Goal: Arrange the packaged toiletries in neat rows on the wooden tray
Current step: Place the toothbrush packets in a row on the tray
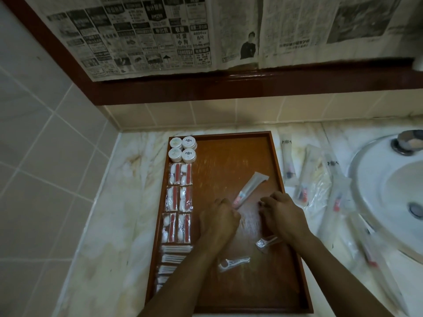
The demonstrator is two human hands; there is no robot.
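Pale marbled stone surface (109,225) carries the glossy reddish-brown wooden tray (229,282) — rows of round white soap tins (182,149) and red-and-white crinkly sachets (179,202) fill its 9 o'clock edge. Both hands, left (218,219) and right (282,216), curl around a slick clear-wrapped toothbrush pack (248,191) at centre. Slippery film could slide and knock the neat rows — loose floss picks (233,263) sit at 6 o'clock.

A marble counter (109,216) carries the wooden tray (278,163) at its middle. Right of it, clear-wrapped packets (306,179) lie scattered beside the sink (375,170).
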